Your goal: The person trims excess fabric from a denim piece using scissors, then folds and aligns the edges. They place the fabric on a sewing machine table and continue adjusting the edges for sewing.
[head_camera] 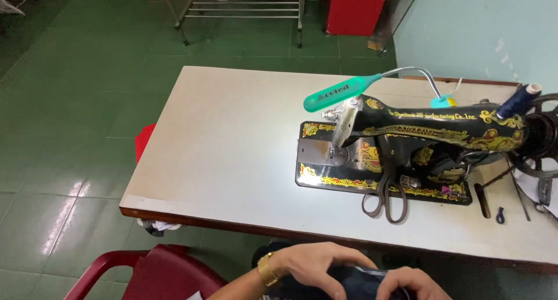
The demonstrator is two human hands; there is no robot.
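Below — both hands [349,274] on dark cloth [357,279]

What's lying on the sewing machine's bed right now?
A pair of scissors lies on the sewing machine bed's front edge, handles overhanging onto the table. A small pink item sits rightward. The arm hides the bed's rear part.

A sewing machine [407,143] stands on the right part of the table [232,137], with scissors [386,198] lying against its near edge. A lamp [340,93] reaches over the machine's left end, and a thread spool [519,100] sits on its right end. A chair [157,274] stands near-left, below the table's near edge. Two hands, the left hand [319,265] and the right hand [410,282], hold dark cloth [354,282] at the near edge. A metal rack [244,9] stands far behind.
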